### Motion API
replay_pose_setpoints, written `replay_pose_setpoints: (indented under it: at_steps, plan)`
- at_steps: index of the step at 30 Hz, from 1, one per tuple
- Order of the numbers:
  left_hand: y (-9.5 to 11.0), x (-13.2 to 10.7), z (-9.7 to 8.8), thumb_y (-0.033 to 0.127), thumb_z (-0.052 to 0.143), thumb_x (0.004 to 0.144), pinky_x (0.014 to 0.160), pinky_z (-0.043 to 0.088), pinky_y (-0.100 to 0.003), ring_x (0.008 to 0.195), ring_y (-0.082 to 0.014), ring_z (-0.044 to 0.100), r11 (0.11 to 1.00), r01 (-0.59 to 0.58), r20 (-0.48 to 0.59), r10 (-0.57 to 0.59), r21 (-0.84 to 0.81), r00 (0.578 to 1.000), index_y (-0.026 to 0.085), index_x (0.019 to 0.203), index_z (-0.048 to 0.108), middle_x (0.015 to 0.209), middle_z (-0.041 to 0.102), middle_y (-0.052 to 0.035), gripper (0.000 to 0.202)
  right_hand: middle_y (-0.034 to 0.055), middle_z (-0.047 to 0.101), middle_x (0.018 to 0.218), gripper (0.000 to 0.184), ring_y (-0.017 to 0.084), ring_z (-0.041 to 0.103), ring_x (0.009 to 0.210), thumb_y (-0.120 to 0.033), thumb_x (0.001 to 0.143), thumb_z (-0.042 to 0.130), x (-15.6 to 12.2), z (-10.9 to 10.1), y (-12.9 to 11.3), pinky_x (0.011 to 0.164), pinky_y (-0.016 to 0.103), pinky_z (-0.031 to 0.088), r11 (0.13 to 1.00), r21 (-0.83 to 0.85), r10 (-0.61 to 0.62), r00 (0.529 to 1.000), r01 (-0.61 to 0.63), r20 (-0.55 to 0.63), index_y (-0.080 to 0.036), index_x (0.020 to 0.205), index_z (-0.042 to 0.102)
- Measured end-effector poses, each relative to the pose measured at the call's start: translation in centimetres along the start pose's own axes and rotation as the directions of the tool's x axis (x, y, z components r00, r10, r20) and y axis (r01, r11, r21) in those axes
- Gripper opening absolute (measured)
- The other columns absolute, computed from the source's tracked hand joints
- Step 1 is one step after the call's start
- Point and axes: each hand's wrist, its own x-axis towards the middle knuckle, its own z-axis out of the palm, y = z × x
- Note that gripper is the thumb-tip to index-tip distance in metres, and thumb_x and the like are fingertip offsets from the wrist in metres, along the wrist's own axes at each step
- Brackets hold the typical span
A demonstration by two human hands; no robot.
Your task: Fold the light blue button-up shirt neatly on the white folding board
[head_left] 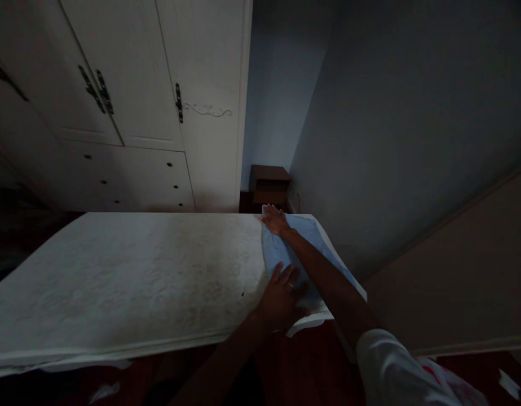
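A light-blue cloth point(303, 225) lies spread over the right end of a long, white-covered board point(167, 265); what kind of garment or fabric it is, I cannot tell. My right hand point(275, 219) rests flat on its far left corner, fingers stretched out. Nearer to me, my left hand point(279, 296) is over the cloth's near left edge with its fingers apart. Part of that hand is dark and blurred, and whether it touches the cloth is unclear. My right forearm crosses over the cloth and hides some of it.
White wardrobe doors point(125, 73) with dark handles stand beyond the board. A small brown cabinet point(272, 179) sits in the far corner. A grey wall point(404, 141) runs close along the right. Red floor shows below, with a white scrap point(509, 384) at lower right.
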Motion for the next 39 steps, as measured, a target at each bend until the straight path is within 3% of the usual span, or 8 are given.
replay_pose_setpoints:
  at_steps: [10,15,22,25,29,33,36,39]
  plan:
    - [-0.4,-0.9,2.8,0.071,0.048,0.082,0.110,0.001,-0.071,0.141,-0.0461,0.024,0.994,-0.113,-0.071,0.113,0.006,0.991,0.029,0.147,0.040,0.152,0.038,-0.0160,0.078,0.0074,0.018,0.162,0.064,0.022,0.013,0.150,-0.054,0.101,0.015,0.8,2.6,1.1,0.120,0.047,0.009,1.000,0.014,0.006,0.999,-0.007,0.041,-0.020,0.156,0.018]
    - [0.0,-0.8,2.4,0.072,0.040,0.085,0.111,0.002,-0.070,0.143,-0.0435,0.022,0.997,-0.070,-0.019,0.070,-0.020,0.997,0.032,0.146,0.042,0.153,0.039,-0.0125,0.073,0.0073,0.020,0.161,0.061,0.023,0.015,0.150,-0.050,0.102,0.017,0.7,2.9,1.1,0.120,0.049,0.012,1.000,-0.012,0.003,1.000,-0.003,0.003,-0.020,0.155,0.020]
    - [0.0,-0.6,1.1,0.064,0.043,0.090,0.113,0.002,-0.068,0.141,-0.0379,0.028,0.998,-0.049,-0.059,0.047,-0.046,0.997,0.036,0.147,0.039,0.153,0.039,-0.0083,0.063,0.0191,0.034,0.155,0.057,0.033,0.028,0.144,-0.042,0.101,0.033,-1.3,2.2,-1.4,0.117,0.053,0.017,0.976,-0.207,0.014,0.972,-0.064,-0.233,-0.011,0.149,0.037]
    - [0.2,-0.6,1.0,0.061,0.050,0.088,0.115,0.004,-0.066,0.139,-0.0356,0.032,0.996,-0.006,-0.076,0.000,-0.083,0.997,0.036,0.140,0.049,0.146,0.049,-0.0067,0.058,0.0217,0.033,0.154,0.061,0.035,0.028,0.144,-0.046,0.099,0.035,-3.8,1.8,-3.0,0.116,0.054,0.020,0.977,-0.210,-0.024,0.963,-0.034,-0.268,-0.009,0.147,0.040]
    - [0.1,-0.6,0.7,0.057,0.053,0.088,0.117,0.005,-0.063,0.137,-0.0333,0.036,0.987,-0.003,-0.075,-0.009,-0.161,0.997,0.033,0.127,0.062,0.134,0.059,-0.0057,0.047,0.0189,0.028,0.157,0.064,0.032,0.024,0.146,-0.052,0.099,0.031,-9.3,1.3,-3.5,0.117,0.051,0.022,0.991,-0.108,-0.101,0.959,0.075,-0.265,-0.012,0.149,0.038]
    - [-0.2,-0.6,0.0,0.059,0.057,0.085,0.120,0.003,-0.058,0.135,-0.0294,0.040,0.964,-0.013,-0.069,-0.005,-0.267,0.998,0.031,0.124,0.064,0.134,0.060,-0.0053,0.048,0.0131,0.026,0.159,0.065,0.026,0.021,0.148,-0.055,0.100,0.027,-16.1,1.2,-0.7,0.119,0.048,0.024,0.978,0.076,-0.170,0.953,0.195,-0.252,-0.016,0.152,0.031]
    - [-0.3,-0.6,-0.4,0.056,0.058,0.085,0.120,0.003,-0.057,0.137,-0.0279,0.039,0.947,0.006,-0.046,-0.022,-0.320,0.999,0.033,0.124,0.064,0.137,0.058,-0.0047,0.046,0.0131,0.032,0.157,0.065,0.025,0.026,0.147,-0.055,0.100,0.027,-20.7,1.7,2.4,0.118,0.048,0.028,0.976,0.181,-0.065,0.960,0.117,-0.273,-0.016,0.151,0.033]
    - [-0.3,-0.6,-0.4,0.053,0.060,0.086,0.120,0.004,-0.055,0.139,-0.0269,0.038,0.940,0.029,-0.043,-0.046,-0.340,0.998,0.030,0.130,0.059,0.144,0.052,-0.0060,0.050,0.0145,0.040,0.152,0.063,0.027,0.034,0.143,-0.055,0.099,0.029,-24.0,2.2,4.9,0.117,0.050,0.030,0.982,0.189,0.045,0.955,0.012,-0.293,-0.015,0.146,0.044]
